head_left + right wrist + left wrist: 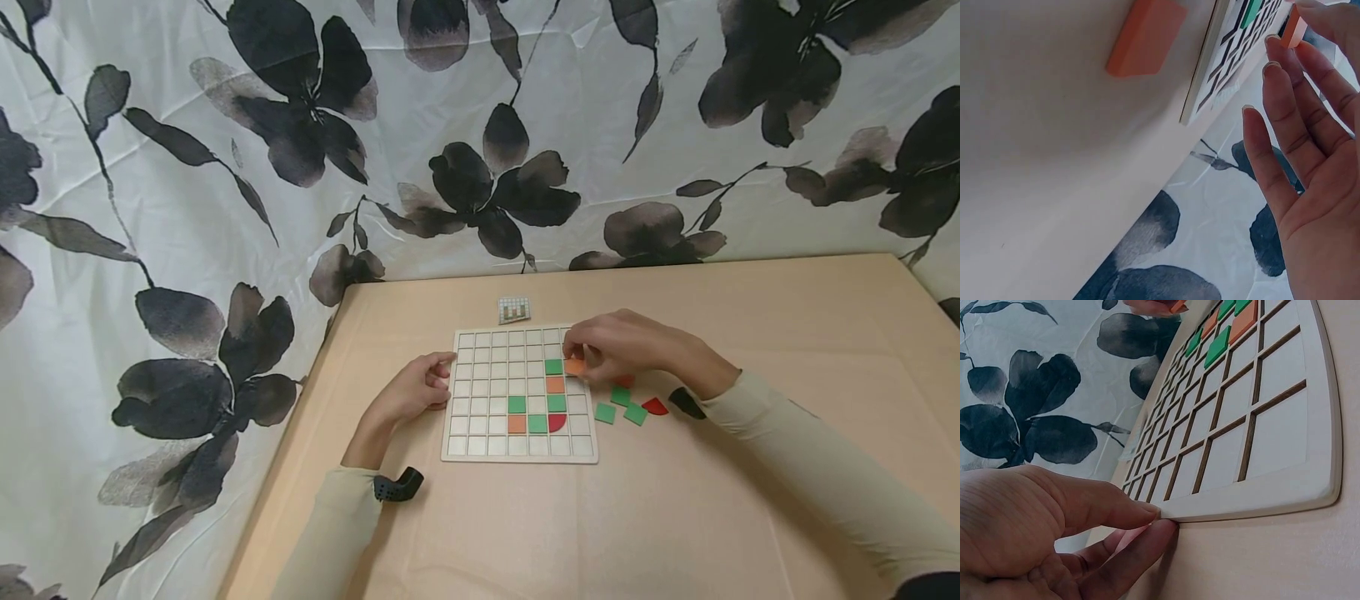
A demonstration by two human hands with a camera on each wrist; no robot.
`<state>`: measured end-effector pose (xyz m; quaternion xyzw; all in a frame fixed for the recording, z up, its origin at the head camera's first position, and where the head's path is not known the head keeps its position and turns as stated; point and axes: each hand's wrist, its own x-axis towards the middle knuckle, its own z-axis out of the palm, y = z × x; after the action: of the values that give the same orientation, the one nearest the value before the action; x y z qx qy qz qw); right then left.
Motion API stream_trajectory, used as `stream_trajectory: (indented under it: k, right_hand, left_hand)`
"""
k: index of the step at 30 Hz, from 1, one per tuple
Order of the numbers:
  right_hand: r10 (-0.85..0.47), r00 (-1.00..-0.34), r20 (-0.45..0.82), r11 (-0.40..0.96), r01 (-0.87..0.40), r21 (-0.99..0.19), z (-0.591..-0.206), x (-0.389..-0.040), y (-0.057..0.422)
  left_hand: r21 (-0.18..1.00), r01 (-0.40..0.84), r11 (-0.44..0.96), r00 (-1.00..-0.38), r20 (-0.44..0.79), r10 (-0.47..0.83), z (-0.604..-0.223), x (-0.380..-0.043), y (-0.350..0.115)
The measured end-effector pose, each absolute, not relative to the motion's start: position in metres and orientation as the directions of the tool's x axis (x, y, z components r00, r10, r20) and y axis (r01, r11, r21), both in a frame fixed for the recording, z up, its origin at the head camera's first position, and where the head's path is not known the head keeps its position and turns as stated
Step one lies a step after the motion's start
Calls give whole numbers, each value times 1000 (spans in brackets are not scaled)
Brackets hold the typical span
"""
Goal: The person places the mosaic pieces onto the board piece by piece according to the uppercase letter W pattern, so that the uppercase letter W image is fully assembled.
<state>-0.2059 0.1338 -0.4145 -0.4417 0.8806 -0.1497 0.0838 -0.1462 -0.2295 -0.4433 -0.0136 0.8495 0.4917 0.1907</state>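
As the left hand (411,390) pinches the gridded board (480,406), the right hand (618,343) holds an orange tile (574,367): placement, it seems, calling for careful alignment next!

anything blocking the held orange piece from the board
Nothing visible: in the head view, the right hand pinches the orange piece over the right side of the board; loose green pieces lie beside the board, not between.

One board (517,387) — seven green tiles (553,367)
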Motion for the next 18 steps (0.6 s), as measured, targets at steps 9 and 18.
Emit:
stream_trajectory:
  k: [9, 18]
  right_hand:
    - [-837, -548, -15, 518, -782, -346, -415, -204, 119]
    - [-856, -517, -11, 491, -806, -331, -416, -202, 99]
  left_hand:
    - [832, -200, 518, -923, -338, 187, -443, -146, -233]
    - [833, -205, 515, -919, -344, 191, -443, -145, -235]
